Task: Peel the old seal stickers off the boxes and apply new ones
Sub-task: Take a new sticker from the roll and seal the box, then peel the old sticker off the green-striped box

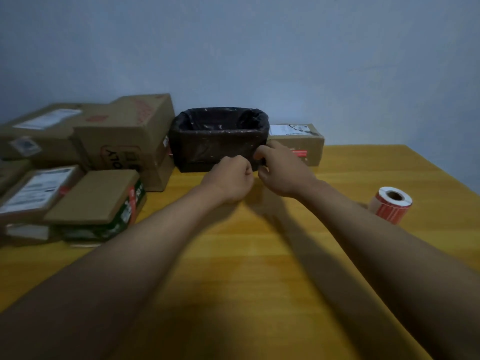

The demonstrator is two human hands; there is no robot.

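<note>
I have both arms stretched out over the yellow wooden table (259,255), and the two hands meet just in front of the bin lined with a black plastic bag (219,137). My left hand (231,179) is curled into a loose fist, thumb against the side of the forefinger; whether something small is pinched there I cannot tell, since the fingers hide it and the picture is blurred. My right hand (281,170) sits just beside it, nearly touching, with its fingers bent in against the near right corner of the bin; it seems to be nipping either the edge of the black liner or a scrap of something dark, but I cannot say which. Behind that hand, to the right of the bin and touching it or nearly so, stands a small cardboard box (297,141) with a white shipping label on top and a red seal sticker (298,153) on its front face. Well apart from it, out on the right side of the table, a roll of red stickers (392,203) stands on its end with its hollow core facing up. On the left side the other boxes are heaped: a large cardboard box (130,133) with red print stands next to the bin, a long carton with a white label (44,131) lies behind it against the blue-grey wall (233,48), and nearer me a flat brown box (96,196) with green and red print on its side rests on the pile beside a labelled parcel (33,190).
</note>
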